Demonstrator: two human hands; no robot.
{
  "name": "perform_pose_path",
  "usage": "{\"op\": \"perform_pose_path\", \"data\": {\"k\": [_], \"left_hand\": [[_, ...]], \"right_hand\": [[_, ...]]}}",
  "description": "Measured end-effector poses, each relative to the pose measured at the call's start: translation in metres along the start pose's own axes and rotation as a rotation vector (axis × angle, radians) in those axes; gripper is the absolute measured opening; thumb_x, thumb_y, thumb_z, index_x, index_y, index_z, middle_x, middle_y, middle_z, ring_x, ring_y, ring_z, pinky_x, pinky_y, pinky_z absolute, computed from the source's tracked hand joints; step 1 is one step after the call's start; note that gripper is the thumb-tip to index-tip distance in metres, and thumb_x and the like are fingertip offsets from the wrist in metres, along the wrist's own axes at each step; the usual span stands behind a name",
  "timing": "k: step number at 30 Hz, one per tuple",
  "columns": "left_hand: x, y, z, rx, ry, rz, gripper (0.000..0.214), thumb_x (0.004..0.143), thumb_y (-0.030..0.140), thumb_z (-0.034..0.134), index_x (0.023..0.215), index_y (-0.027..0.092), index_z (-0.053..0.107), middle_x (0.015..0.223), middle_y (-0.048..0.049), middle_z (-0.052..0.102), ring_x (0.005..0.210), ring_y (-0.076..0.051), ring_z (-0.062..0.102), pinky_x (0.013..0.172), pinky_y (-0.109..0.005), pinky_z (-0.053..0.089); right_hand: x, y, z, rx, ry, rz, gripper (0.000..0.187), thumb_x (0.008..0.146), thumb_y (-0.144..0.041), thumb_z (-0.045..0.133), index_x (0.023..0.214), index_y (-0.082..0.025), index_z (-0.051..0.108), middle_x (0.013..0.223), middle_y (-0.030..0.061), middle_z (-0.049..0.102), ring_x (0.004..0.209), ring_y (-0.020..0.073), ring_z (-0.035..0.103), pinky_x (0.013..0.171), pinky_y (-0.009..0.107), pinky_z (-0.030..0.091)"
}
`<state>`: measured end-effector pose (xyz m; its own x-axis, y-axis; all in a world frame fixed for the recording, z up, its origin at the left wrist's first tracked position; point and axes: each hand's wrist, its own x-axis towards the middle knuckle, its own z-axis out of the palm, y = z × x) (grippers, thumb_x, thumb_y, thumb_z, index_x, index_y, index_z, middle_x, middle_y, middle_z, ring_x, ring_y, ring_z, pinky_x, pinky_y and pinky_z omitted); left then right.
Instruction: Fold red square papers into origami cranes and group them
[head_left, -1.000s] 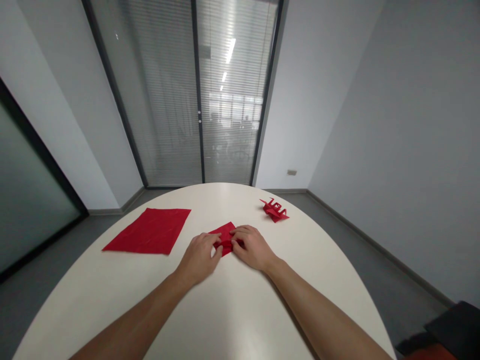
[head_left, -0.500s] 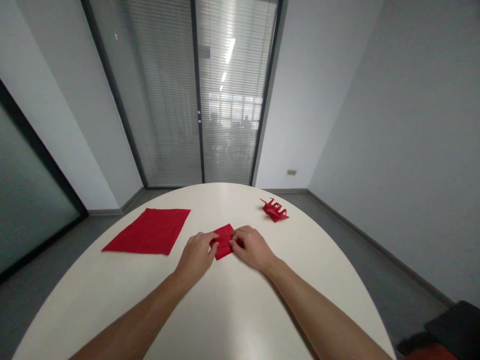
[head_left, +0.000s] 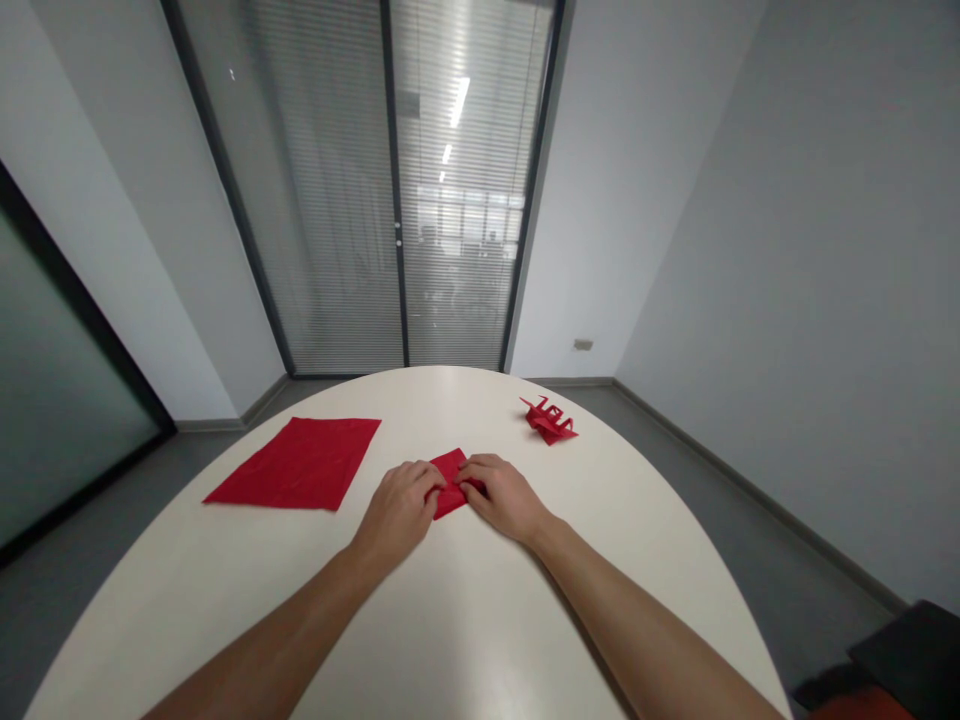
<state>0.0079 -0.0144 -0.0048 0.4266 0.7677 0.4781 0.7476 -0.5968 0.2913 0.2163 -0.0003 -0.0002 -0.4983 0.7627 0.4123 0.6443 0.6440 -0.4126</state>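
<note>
A small folded sheet of red paper [head_left: 451,499] lies on the white table in front of me. My left hand [head_left: 401,505] is on its left side, with thumb and fingers closed on the paper. From the right, my right hand [head_left: 501,495] pinches the paper near its middle. The fingertips of both hands come close together over it and hide part of the folds. Farther left lies a larger flat sheet of red paper [head_left: 300,463], lightly creased. A folded red paper cranes-like shape [head_left: 551,420] with several upright points stands at the back right.
The round white table [head_left: 465,620] fills the foreground. Behind it are a glass partition with blinds [head_left: 337,200] and pale walls. A dark chair [head_left: 911,655] shows at the lower right.
The fingertips of both hands have moved inward, closer together over the small folded paper. The other red papers have stayed in place.
</note>
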Motion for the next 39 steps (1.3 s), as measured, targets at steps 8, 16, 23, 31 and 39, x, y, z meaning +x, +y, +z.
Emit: {"op": "perform_pose_path", "data": {"k": [8, 16, 23, 31, 39], "left_hand": [[-0.001, 0.009, -0.007, 0.079, -0.027, 0.013, 0.022, 0.095, 0.021, 0.051, 0.097, 0.021, 0.072, 0.097, -0.0062, 0.076, 0.093, -0.025, 0.066, 0.087, -0.045, 0.049], [-0.004, -0.001, 0.005, 0.067, -0.017, -0.034, 0.03, 0.095, 0.023, 0.052, 0.117, 0.019, 0.071, 0.126, -0.0112, 0.071, 0.119, -0.029, 0.063, 0.103, -0.05, 0.047], [-0.008, -0.01, 0.014, 0.049, -0.007, -0.036, 0.034, 0.095, 0.023, 0.052, 0.124, 0.021, 0.068, 0.137, -0.0124, 0.064, 0.126, -0.028, 0.059, 0.109, -0.049, 0.047], [-0.007, -0.009, 0.013, 0.074, -0.119, 0.016, 0.04, 0.1, 0.022, 0.042, 0.134, 0.021, 0.061, 0.145, -0.0107, 0.058, 0.136, -0.029, 0.05, 0.113, -0.054, 0.04], [-0.004, 0.0, 0.004, 0.084, -0.08, 0.037, 0.035, 0.097, 0.018, 0.047, 0.123, 0.022, 0.069, 0.131, -0.0072, 0.069, 0.124, -0.028, 0.06, 0.109, -0.052, 0.042]], "right_hand": [[0.002, -0.005, -0.008, -0.073, -0.013, -0.015, 0.017, 0.092, -0.016, 0.059, 0.096, -0.02, 0.074, 0.094, 0.006, 0.072, 0.095, 0.0209, 0.063, 0.091, 0.033, 0.046], [0.003, -0.011, -0.009, 0.011, -0.046, -0.057, 0.017, 0.089, -0.014, 0.058, 0.082, -0.02, 0.073, 0.087, 0.0045, 0.074, 0.093, 0.0202, 0.065, 0.089, 0.032, 0.048], [0.001, -0.006, -0.002, 0.085, -0.001, -0.083, 0.044, 0.081, -0.003, 0.052, 0.116, -0.022, 0.068, 0.113, 0.0063, 0.073, 0.106, 0.0213, 0.065, 0.096, 0.037, 0.048], [0.0, -0.002, 0.0, 0.021, -0.022, -0.122, 0.051, 0.082, -0.01, 0.052, 0.132, -0.016, 0.063, 0.131, 0.0103, 0.067, 0.124, 0.0237, 0.059, 0.11, 0.04, 0.043], [-0.002, -0.002, 0.002, -0.126, -0.049, 0.032, 0.044, 0.086, -0.022, 0.058, 0.13, -0.021, 0.066, 0.133, 0.0078, 0.067, 0.123, 0.0254, 0.059, 0.11, 0.042, 0.041]]}}
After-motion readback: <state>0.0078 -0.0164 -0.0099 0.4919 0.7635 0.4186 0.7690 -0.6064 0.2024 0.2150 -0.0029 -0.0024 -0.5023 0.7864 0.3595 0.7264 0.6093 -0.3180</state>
